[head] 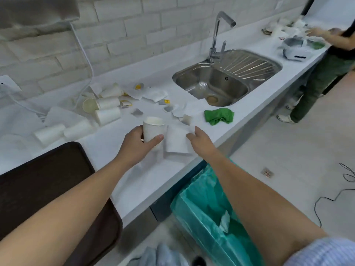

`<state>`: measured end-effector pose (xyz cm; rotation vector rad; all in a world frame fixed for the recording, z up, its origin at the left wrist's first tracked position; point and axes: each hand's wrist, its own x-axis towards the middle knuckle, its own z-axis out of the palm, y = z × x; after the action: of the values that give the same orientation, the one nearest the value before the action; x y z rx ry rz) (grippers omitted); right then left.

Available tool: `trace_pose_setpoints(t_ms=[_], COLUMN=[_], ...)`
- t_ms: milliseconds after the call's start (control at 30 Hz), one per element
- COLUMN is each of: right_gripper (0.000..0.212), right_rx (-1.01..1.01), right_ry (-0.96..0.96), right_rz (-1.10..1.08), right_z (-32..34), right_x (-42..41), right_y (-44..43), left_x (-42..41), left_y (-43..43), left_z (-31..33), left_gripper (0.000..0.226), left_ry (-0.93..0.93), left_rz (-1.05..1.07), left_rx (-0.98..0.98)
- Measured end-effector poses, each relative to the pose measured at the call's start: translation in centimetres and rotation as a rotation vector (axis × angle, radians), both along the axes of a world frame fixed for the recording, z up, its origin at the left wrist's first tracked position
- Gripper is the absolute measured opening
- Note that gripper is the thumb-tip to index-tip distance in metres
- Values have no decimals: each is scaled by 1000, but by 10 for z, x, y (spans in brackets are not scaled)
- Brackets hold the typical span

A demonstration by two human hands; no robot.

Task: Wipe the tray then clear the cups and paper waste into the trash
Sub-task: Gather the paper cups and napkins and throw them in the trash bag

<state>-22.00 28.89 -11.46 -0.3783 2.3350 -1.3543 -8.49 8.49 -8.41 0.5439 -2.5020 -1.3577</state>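
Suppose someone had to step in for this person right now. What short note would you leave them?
Left hand: holding an upright paper cup just above the counter.
Right hand: fingers on a white paper sheet lying at the counter's edge.
Tray: dark, bare, at the counter's near left; whether it is wiped I cannot tell.
Green cloth lies beside the sink.
Left: several tipped cups, tea bags and paper scraps farther back.
Trash bin with green liner stands below the counter's edge, holding a little paper.

Left hand [141,140] curled; right hand [199,140] apparently pinching.
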Motion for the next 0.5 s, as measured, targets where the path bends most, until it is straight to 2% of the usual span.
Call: trace_pose_setpoints(t_ms=[67, 200, 333, 433, 500], right_gripper=[22, 4, 12, 30, 31], right_rx=[16, 84, 246, 344, 381], right_ry=[-12, -56, -97, -151, -192], right_rz=[-57, -237, -371, -447, -489], right_z=[-12, -45, -82, -108, -127], right_x=[0, 8, 25, 37, 46], right_y=[44, 136, 212, 251, 270], left_x=[-6, -14, -26, -37, -39], left_y=[36, 113, 165, 192, 208], left_z=[-11, -44, -77, -100, -115], left_gripper=[45, 62, 70, 65, 66], left_ry=[-34, -143, -284, -362, -419], left_rz=[-35, -157, -253, -257, -263], left_rx=[-14, -10, 17, -17, -23])
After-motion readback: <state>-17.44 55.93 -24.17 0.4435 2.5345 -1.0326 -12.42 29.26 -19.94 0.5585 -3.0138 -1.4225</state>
